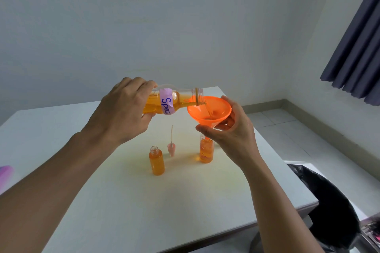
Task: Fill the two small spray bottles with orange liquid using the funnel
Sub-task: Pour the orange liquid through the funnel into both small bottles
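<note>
Left hand (123, 109) gripped the tilted big bottle (176, 98) near its base, pouring into the funnel (209, 111), judged light, stiff and slick, cupped under its rim by the right hand (230, 127), spout in one spray bottle (206, 151); second spray bottle (156, 160), nearly full, below-left of funnel

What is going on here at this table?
A person is pouring orange liquid. The left hand tilts a large labelled bottle over an orange funnel, which the right hand holds in the neck of the right small bottle. That bottle is partly full. The left small bottle stands open and looks nearly full. A pink spray cap with its tube sits between them on the table.
</note>
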A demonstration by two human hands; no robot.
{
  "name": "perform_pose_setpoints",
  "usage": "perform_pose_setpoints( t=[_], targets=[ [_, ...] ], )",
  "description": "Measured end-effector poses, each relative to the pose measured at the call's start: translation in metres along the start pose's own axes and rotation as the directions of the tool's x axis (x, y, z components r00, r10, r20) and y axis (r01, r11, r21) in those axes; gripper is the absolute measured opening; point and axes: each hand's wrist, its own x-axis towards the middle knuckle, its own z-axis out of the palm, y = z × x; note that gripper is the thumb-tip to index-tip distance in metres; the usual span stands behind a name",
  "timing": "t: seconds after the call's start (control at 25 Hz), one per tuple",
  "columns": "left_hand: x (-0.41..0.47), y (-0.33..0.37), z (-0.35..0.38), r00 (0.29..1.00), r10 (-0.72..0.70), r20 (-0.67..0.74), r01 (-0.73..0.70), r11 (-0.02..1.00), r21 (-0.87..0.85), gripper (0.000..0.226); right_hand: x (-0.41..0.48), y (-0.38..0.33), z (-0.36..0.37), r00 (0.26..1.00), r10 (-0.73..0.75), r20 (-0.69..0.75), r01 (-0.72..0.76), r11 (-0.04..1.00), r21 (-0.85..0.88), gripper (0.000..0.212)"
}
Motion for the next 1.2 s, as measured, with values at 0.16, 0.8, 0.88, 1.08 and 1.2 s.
perform_pose_setpoints(
  t=[0.16, 0.8, 0.88, 1.08, 1.2],
  targets=[
    [-0.0004, 0.0006, 0.0006, 1.000, -0.004, 0.003, 0.004, 1.000, -0.008, 0.067, -0.0004, -0.0001, 0.0000, 1.000, 0.004, -0.001, -0.004, 1.000, 0.004, 0.097],
    [-0.0027, 0.0040, 0.0009, 1.000, -0.028, 0.008, 0.029, 0.999, -0.033, 0.066, -0.0009, -0.0019, -0.0002, 1.000, 0.015, 0.002, -0.015, 1.000, 0.002, 0.098],
    [-0.0031, 0.0042, 0.0018, 0.999, -0.038, 0.009, 0.038, 0.998, -0.042, 0.066, -0.0009, -0.0018, -0.0004, 1.000, 0.013, 0.000, -0.013, 1.000, 0.003, 0.098],
    [-0.0047, 0.0050, 0.0050, 0.997, -0.076, 0.015, 0.077, 0.992, -0.100, 0.067, -0.0001, -0.0021, 0.0003, 1.000, 0.011, -0.001, -0.011, 1.000, 0.011, 0.099],
    [-0.0070, 0.0074, 0.0077, 0.994, -0.109, 0.021, 0.111, 0.985, -0.133, 0.066, 0.0001, -0.0017, 0.0004, 1.000, 0.011, -0.005, -0.010, 1.000, 0.015, 0.099]
  ],
)
